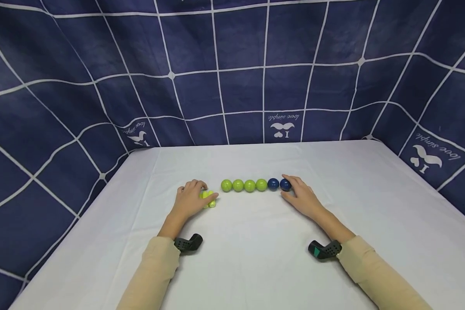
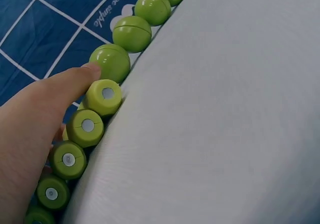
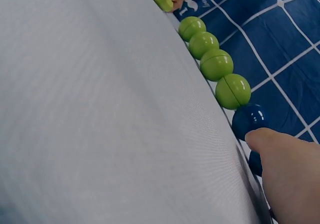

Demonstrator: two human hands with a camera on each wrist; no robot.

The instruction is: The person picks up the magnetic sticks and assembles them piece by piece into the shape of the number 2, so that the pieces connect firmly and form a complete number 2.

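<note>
A straight row on the white cloth holds several glossy green balls (image 1: 249,185) and two dark blue balls (image 1: 273,184) at its right end. My right hand (image 1: 302,199) reaches about the last blue ball (image 3: 255,163), forefinger on the far side and thumb on the near side. In the right wrist view the thumb overlaps the other blue ball. Left of the row, my left hand (image 1: 190,201) spreads over a set of short yellow-green rods (image 2: 86,126) with pale discs in their ends, lying side by side. Its thumb extends across them toward the nearest green ball (image 2: 111,63); the palm hides some rods from above.
The white-covered table (image 1: 248,249) stretches around both hands. A navy curtain (image 1: 240,90) with a white grid rises at its back and sides. Each wrist wears a black camera band (image 1: 187,243), below beige sleeves (image 1: 151,271).
</note>
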